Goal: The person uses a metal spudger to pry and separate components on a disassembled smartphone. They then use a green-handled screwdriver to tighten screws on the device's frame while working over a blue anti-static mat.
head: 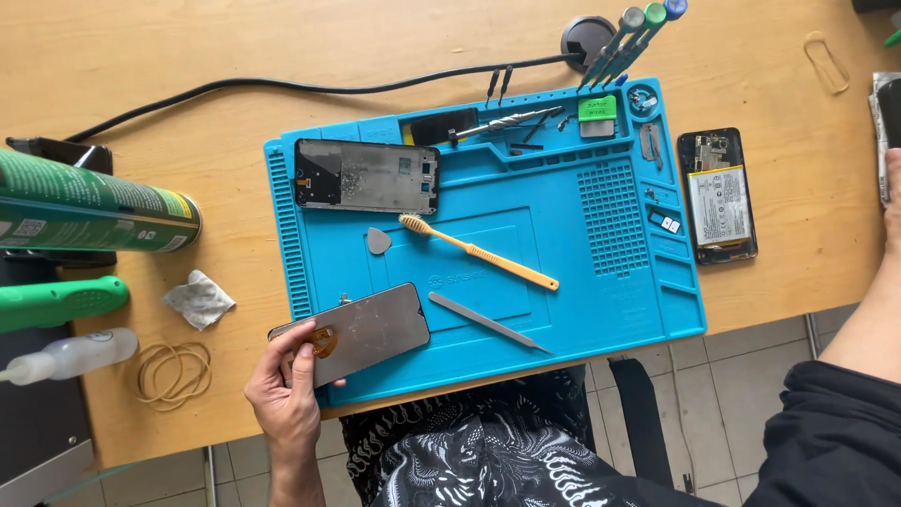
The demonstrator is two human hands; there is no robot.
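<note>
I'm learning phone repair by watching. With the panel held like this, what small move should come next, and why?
Probably bring the right hand back from the desk's far edge to steady the screen panel. Only the left hand grips it, by one corner, and the panel juts over the blue mat with an orange tab on it.

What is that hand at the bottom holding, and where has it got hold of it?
The left hand grips a detached phone screen panel by its left end, fingers curled over the edge. The right hand reaches off to the right edge, mostly out of view.
</note>
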